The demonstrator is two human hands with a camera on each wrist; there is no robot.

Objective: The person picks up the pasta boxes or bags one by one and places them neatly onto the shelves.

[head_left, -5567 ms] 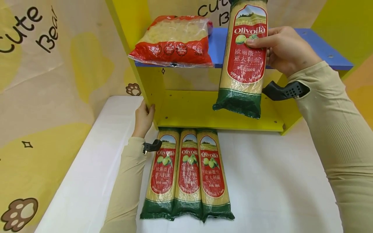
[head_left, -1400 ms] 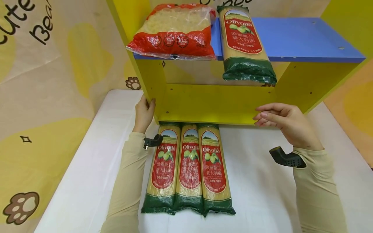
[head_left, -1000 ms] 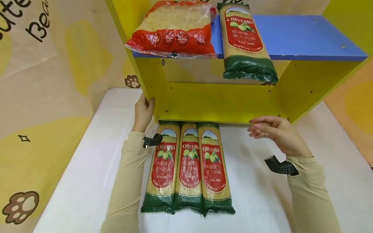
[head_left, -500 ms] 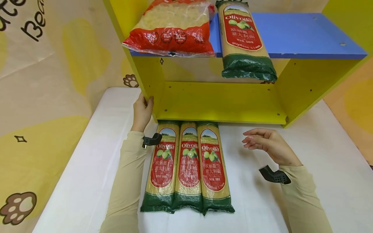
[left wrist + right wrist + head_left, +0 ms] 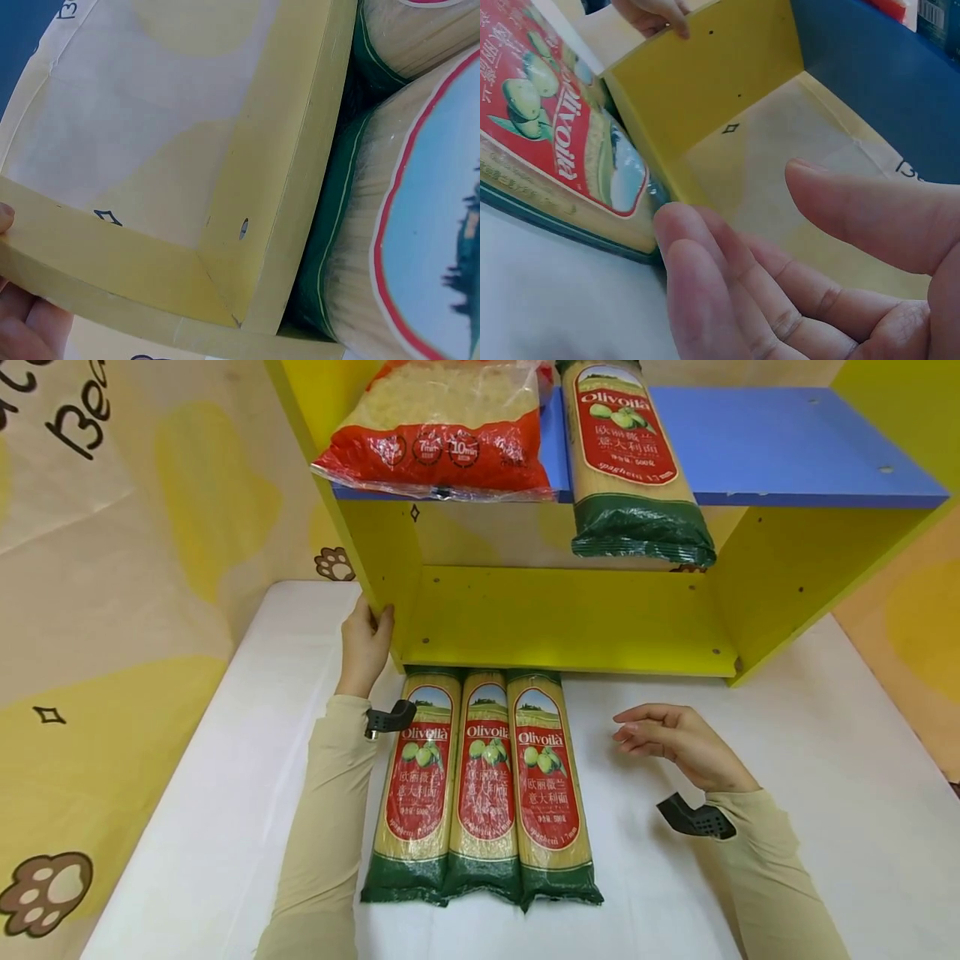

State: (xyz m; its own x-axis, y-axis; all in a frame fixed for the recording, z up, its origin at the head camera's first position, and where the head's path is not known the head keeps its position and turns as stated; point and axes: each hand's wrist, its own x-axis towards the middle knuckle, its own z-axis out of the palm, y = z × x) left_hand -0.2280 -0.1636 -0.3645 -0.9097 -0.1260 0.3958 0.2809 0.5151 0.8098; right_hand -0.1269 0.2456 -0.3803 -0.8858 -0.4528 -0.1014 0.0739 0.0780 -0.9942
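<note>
My left hand (image 5: 365, 643) grips the front edge of the yellow side panel (image 5: 112, 277) of a shelf unit, thumb inside and fingers outside. My right hand (image 5: 678, 743) hovers over the white table with loosely bent fingers and holds nothing. To its left, three packs of spaghetti lie side by side: a left pack (image 5: 417, 777), a middle pack (image 5: 486, 777) and a right pack (image 5: 551, 777). Another spaghetti pack (image 5: 626, 452) rests on the blue shelf, its green end jutting past the front edge. In the right wrist view my thumb and fingers (image 5: 694, 300) are apart.
A red-and-clear bag of pasta (image 5: 442, 435) lies on the left of the blue shelf (image 5: 780, 443). Below is the yellow bottom board (image 5: 562, 618). The white table (image 5: 637, 893) spreads in front, and a printed backdrop (image 5: 112, 568) stands at the left.
The spaghetti pack that my right hand held has been laid on the blue shelf and let go. That hand has come down and leftward over the table. My left hand keeps its grip.
</note>
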